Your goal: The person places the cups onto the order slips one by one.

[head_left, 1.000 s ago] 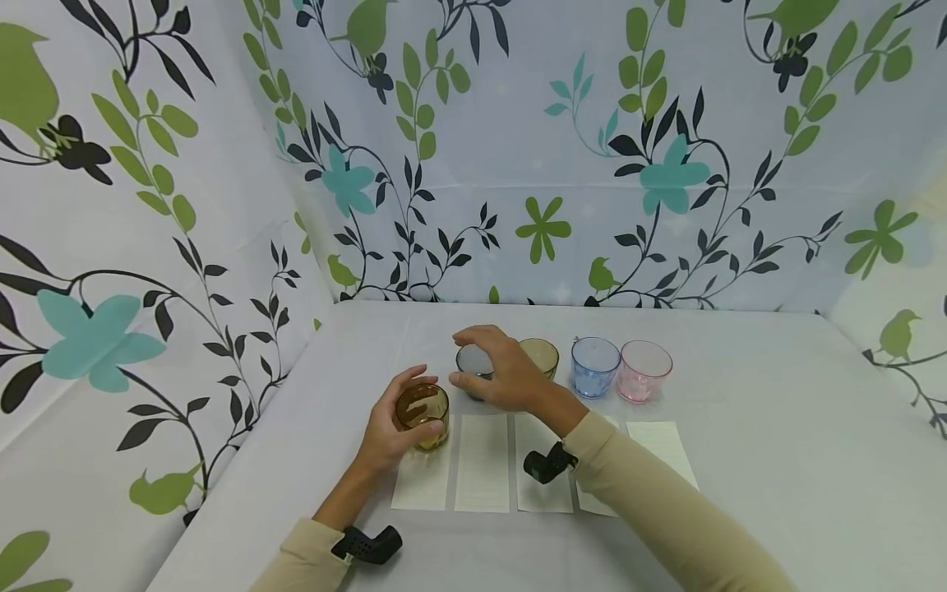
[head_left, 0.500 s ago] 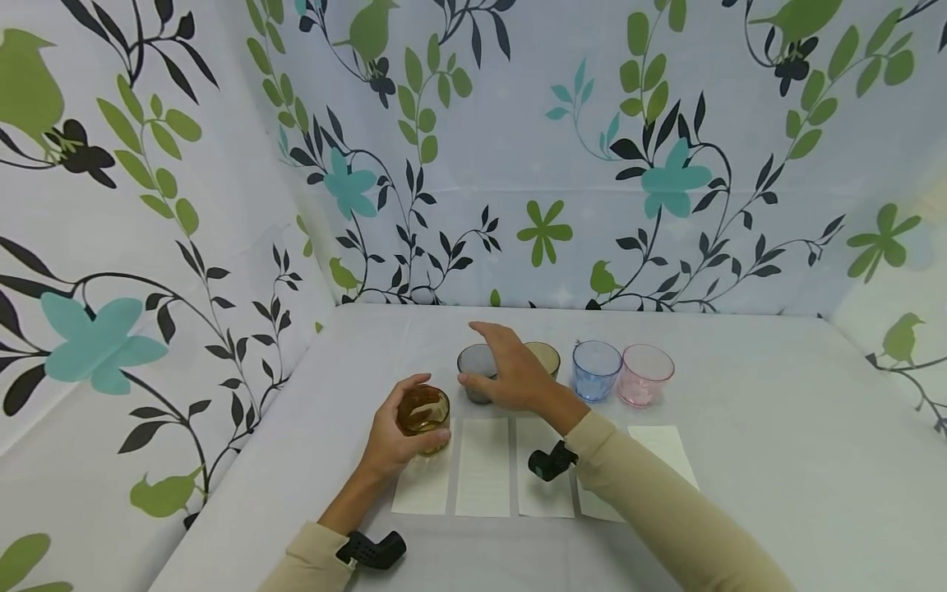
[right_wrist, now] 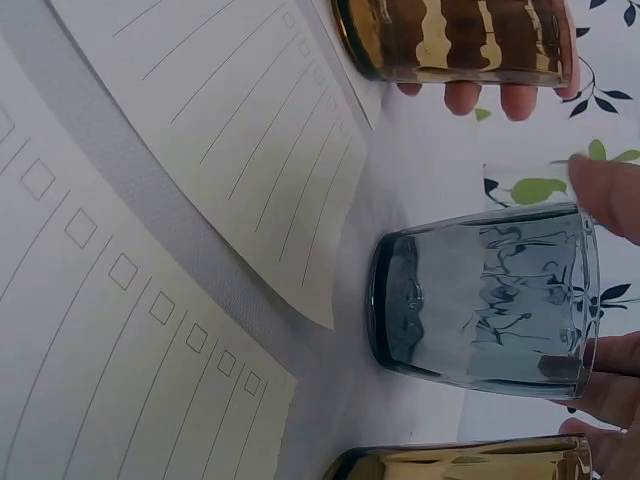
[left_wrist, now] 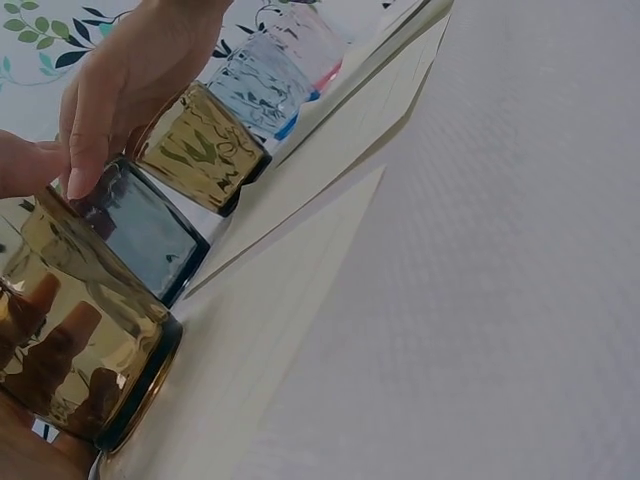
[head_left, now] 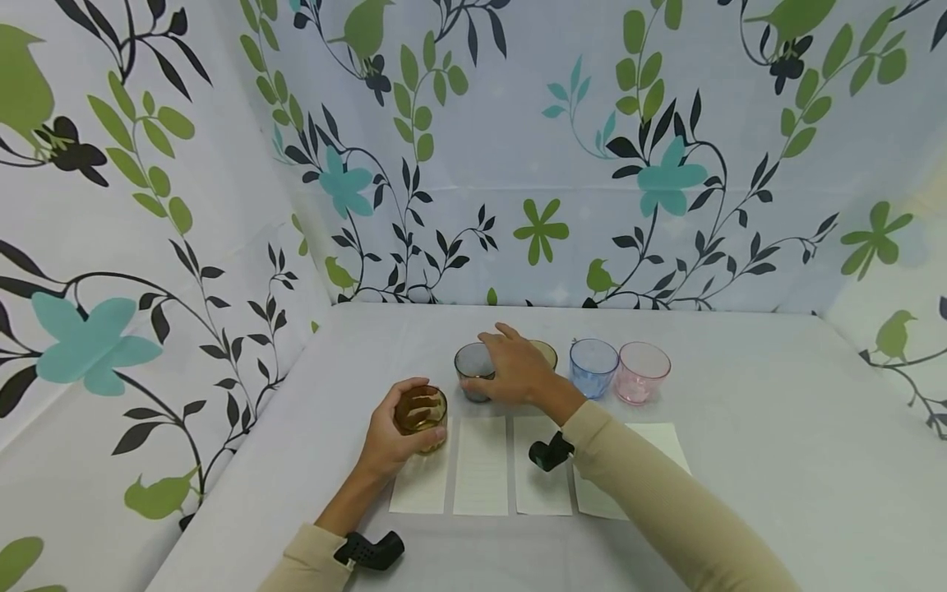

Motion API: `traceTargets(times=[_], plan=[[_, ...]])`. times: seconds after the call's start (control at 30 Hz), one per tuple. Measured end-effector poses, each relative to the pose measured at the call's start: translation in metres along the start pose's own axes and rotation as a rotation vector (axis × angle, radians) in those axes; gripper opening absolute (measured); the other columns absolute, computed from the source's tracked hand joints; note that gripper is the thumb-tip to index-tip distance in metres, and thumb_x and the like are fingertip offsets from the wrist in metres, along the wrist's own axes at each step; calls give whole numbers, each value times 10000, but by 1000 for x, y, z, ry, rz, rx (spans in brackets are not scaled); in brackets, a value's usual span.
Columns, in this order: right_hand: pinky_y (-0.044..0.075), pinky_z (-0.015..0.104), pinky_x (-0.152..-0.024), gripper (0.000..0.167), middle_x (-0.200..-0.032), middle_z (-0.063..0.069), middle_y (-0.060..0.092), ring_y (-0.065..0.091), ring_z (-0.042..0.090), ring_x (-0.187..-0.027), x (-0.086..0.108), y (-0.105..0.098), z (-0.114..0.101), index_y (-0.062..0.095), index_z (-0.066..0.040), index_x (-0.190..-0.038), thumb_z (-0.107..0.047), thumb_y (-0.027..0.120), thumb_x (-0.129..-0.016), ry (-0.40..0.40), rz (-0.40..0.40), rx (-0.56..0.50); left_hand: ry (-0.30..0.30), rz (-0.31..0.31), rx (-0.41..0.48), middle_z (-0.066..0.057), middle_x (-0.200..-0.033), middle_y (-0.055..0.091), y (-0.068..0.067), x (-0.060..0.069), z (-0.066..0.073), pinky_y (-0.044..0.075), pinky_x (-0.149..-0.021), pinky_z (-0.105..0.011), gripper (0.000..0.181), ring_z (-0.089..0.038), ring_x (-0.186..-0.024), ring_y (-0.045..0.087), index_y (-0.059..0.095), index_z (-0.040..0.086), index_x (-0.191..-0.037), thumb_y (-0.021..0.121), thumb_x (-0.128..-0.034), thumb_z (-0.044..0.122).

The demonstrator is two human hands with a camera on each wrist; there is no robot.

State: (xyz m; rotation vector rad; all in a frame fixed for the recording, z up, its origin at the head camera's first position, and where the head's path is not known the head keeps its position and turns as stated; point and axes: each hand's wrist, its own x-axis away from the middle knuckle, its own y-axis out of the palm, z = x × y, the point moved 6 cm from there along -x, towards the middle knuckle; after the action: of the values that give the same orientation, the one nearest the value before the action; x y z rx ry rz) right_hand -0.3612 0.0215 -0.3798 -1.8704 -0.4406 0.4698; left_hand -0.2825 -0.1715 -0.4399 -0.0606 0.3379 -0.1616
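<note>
My left hand (head_left: pixel 390 436) grips a brown amber glass tumbler (head_left: pixel 422 411), upright over the upper end of the leftmost paper strip. In the left wrist view, fingers show through the wall of this amber tumbler (left_wrist: pixel 90 330). My right hand (head_left: pixel 518 366) is at a grey-blue glass tumbler (head_left: pixel 471 362), with its thumb on one side of the rim and fingertips on the other. The right wrist view shows this grey-blue tumbler (right_wrist: pixel 480 300) standing upright on the table. Behind the right hand, a yellowish tumbler (head_left: pixel 547 352) is partly hidden.
A blue tumbler (head_left: pixel 593 368) and a pink tumbler (head_left: pixel 642 374) stand to the right in the same row. Several pale lined paper strips (head_left: pixel 481 469) with checkboxes lie in front on the white table (head_left: pixel 777 477). Patterned cloth (head_left: pixel 459 164) hangs behind.
My right hand has lowered and closed in on the grey-blue tumbler, its fingers going round the rim. The left hand keeps hold of the amber tumbler in nearly the same place.
</note>
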Motion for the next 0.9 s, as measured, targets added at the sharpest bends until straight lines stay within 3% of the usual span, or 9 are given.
traceTargets(times=[0.23,0.47,0.67,0.77,0.9], plan=[[281,480,-1210,834,-1545,146,466,303,313,-1506,-2,2,1,433,-28,-1516,-547,651,-901,20,-1,25,-15,-1,9,-169,-1340,563,0,0,1,511,-991,-416,746,-411,-1218,542,468,111,-1446,812,-791,15],[410,453,-1118,812,-1422,146,560,515,297,-1332,-2,1,-3,462,-12,-1491,-523,673,-897,21,1,47,-26,9,-6,-149,-1333,571,0,1,-1,505,-993,-408,753,-368,-1209,552,463,130,-1448,809,-788,24],[414,448,-1118,795,-1464,130,526,491,280,-1357,-4,1,-5,477,-24,-1478,-515,688,-889,19,9,60,-12,4,-6,-162,-1331,573,1,2,-1,513,-990,-409,731,-391,-1208,556,460,113,-1443,795,-799,26],[409,444,-1126,795,-1493,129,499,468,276,-1380,-4,0,-6,466,-26,-1483,-505,689,-889,11,9,36,-12,8,-9,-165,-1323,576,0,1,-2,520,-965,-397,723,-416,-1198,553,466,118,-1439,794,-800,32],[446,434,-1090,788,-1488,115,501,492,258,-1347,-4,-2,-5,445,-36,-1492,-465,716,-889,10,2,-73,-14,8,-4,-177,-1320,573,0,1,-1,525,-957,-404,717,-435,-1197,548,469,112,-1435,793,-801,28]])
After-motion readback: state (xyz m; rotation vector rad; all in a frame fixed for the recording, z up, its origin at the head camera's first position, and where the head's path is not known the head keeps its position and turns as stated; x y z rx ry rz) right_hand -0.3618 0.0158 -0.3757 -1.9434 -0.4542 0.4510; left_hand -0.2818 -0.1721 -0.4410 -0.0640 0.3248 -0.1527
